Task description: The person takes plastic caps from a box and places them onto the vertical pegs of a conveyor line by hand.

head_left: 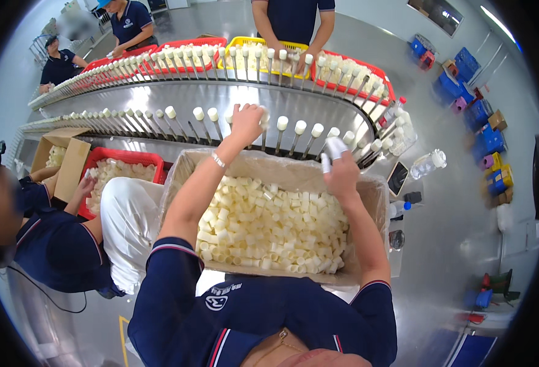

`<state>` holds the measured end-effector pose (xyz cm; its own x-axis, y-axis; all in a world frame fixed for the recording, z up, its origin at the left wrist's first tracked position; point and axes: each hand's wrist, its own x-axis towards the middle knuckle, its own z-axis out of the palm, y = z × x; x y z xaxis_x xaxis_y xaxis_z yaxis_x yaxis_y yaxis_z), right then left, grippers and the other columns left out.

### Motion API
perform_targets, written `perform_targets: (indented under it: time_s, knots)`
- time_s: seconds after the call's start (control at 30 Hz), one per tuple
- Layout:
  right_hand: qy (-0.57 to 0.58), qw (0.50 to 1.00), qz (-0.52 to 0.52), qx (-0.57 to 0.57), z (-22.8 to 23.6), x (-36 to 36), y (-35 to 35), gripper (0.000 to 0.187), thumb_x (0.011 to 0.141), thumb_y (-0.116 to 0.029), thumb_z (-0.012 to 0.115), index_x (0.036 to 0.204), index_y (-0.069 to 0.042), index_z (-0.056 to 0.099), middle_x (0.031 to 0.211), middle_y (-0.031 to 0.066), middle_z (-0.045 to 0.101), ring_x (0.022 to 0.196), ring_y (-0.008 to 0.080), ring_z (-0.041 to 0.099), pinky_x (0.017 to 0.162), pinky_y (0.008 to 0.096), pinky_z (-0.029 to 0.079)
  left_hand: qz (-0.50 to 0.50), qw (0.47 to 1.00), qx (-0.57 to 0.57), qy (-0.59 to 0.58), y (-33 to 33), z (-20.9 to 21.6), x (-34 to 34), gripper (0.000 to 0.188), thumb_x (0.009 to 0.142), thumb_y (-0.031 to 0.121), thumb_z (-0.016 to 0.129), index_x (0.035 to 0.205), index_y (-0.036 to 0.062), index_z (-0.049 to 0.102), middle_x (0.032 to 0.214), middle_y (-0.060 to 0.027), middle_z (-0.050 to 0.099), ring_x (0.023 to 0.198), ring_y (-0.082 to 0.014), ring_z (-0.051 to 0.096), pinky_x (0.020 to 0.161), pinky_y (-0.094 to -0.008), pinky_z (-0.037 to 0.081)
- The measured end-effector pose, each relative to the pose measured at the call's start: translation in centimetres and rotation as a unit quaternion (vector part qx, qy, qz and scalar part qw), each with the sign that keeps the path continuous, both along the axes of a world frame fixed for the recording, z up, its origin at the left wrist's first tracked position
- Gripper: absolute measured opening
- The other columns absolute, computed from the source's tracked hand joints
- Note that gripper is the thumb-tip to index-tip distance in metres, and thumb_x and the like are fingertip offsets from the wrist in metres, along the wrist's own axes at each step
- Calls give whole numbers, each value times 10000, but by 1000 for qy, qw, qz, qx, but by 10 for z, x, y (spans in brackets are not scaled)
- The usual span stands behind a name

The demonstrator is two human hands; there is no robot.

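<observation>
A large carton lined with clear plastic (376,202) stands in front of me, filled with short off-white plastic caps (269,226). Beyond it runs a line of upright metal rods, many topped with a white cap (300,127). My left hand (248,126) reaches over the carton's far edge to the rods, fingers curled at a white cap (264,117). My right hand (343,174) is farther right above the carton's far corner, its fingers bent together near the rod tops. White covers wrap some of its fingertips. Whatever lies between these fingers is hidden.
The rod line curves round a steel table (220,98). To my left a seated person (61,244) works at a red basket (92,160) beside an open cardboard box (67,162). Across stand other people by red and yellow baskets (239,41). A phone (398,178) and bottle (428,164) lie right.
</observation>
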<state>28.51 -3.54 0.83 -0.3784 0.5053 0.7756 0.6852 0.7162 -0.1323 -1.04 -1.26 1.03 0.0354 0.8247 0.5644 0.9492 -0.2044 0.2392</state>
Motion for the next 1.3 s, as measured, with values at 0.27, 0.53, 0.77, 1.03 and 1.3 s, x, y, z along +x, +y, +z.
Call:
perform_targets:
  time_s: [0.27, 0.53, 0.77, 1.03, 1.3]
  knots:
    - [-219, 918, 142, -297, -105, -28, -53, 88, 761, -115, 635, 842, -85, 645, 878, 100, 642, 779, 258, 642, 601, 371, 509, -87, 987, -40, 132, 2, 7, 47, 347, 669, 95, 683, 1014, 90, 645, 1032, -90, 613, 984, -274, 558, 904, -482, 377]
    - [-422, 872, 110, -222, -186, -77, -31, 127, 764, -138, 575, 866, -100, 641, 781, 76, 651, 681, 258, 665, 539, 411, 517, -324, 910, -122, 228, -119, -87, 41, 284, 698, 134, 600, 974, 77, 628, 1054, -67, 557, 1002, -245, 522, 828, -372, 444]
    - [-268, 908, 186, -262, -122, -68, -36, 210, 809, -265, 642, 892, -73, 619, 827, 118, 645, 767, 292, 656, 612, 372, 517, -187, 888, -156, 391, -128, -133, 17, 158, 780, 171, 543, 807, 106, 685, 984, -31, 563, 1031, -209, 477, 892, -365, 386]
    - [28, 913, 233, -333, 10, -80, 6, 333, 747, -200, 773, 989, -47, 603, 873, 88, 606, 769, 188, 614, 676, 320, 483, -179, 921, -242, 246, -124, -106, 21, 296, 745, 82, 604, 1040, 75, 627, 1043, -73, 557, 1021, -254, 537, 844, -378, 439]
    - [181, 824, 285, -455, 22, -111, 51, 322, 754, -86, 764, 1016, -40, 581, 888, 12, 648, 765, 112, 584, 683, 292, 470, -181, 875, -268, -360, -179, -50, 7, 308, 743, 86, 727, 1017, 80, 586, 997, -92, 576, 978, -258, 547, 872, -357, 437]
